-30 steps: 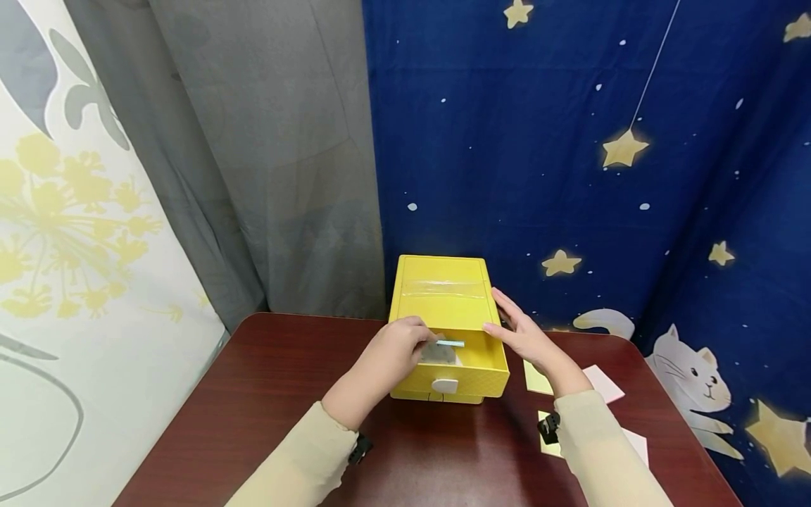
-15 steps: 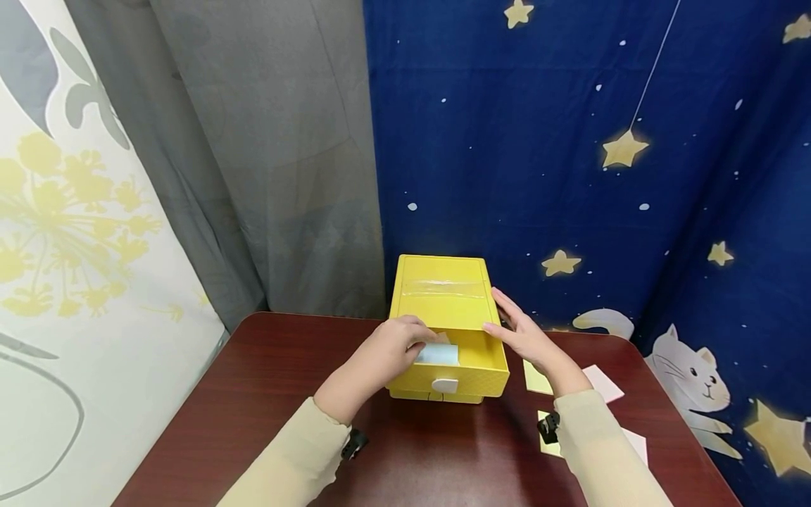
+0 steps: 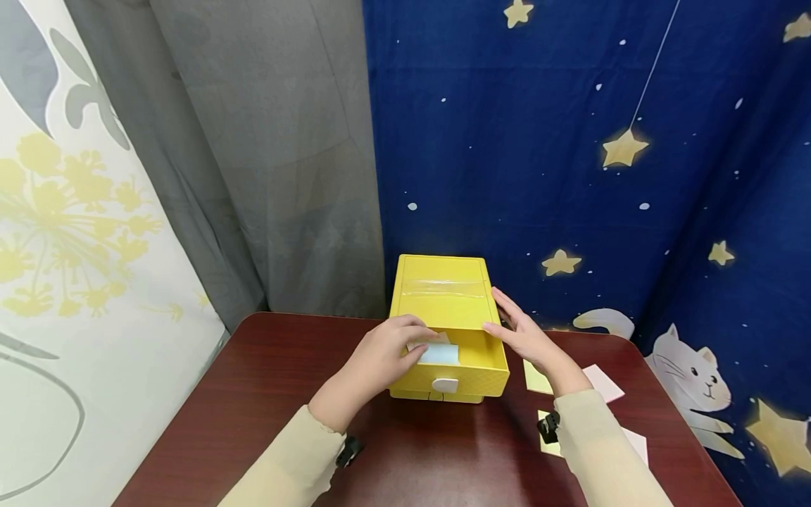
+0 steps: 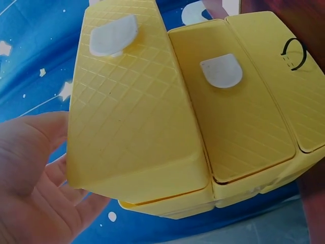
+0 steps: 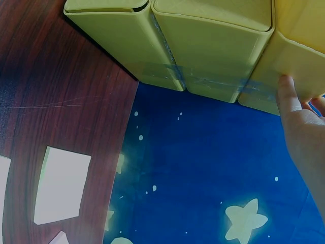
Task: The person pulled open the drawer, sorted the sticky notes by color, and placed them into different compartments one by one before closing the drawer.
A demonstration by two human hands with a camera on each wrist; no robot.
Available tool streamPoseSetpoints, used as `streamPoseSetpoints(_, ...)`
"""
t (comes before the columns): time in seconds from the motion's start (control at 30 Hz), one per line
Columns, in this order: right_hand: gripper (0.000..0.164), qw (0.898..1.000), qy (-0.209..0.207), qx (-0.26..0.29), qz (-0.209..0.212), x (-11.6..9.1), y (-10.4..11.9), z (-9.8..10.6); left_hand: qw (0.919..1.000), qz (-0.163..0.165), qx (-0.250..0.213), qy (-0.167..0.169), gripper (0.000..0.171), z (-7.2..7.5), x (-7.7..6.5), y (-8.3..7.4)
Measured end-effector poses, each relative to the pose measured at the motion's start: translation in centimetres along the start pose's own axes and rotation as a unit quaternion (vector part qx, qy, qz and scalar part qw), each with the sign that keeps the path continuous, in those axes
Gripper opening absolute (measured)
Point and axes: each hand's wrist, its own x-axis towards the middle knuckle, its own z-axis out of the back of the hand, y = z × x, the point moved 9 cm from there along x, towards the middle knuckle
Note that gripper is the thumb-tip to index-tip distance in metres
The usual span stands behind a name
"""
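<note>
We are holding the left hand spread, thumb apart from fingers, over the pale-blue paper that is lying inside the extended top drawer; fingertip contact is not showing clearly. We should be pressing its edges flat below the rim while, with the right hand spread, we are bracing the yellow cabinet on the table.

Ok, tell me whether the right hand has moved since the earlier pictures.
No; the right hand stays at the right edge of the yellow box, shifted neither way.
</note>
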Motion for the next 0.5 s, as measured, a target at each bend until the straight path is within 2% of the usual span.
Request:
streamPoseSetpoints(0.2, 0.075, 1.0, -0.001, 0.0, 0.0, 0.0, -0.1, 0.0, 0.9985, -0.019, 0.001, -0.052, 0.029, 0.9, -1.2, 0.0)
streamPoseSetpoints(0.5, 0.076, 1.0, -0.001, 0.003, -0.002, 0.0, -0.1, 0.0, 0.9914, -0.06, 0.003, -0.116, 0.028, 1.2, -3.0, -0.2)
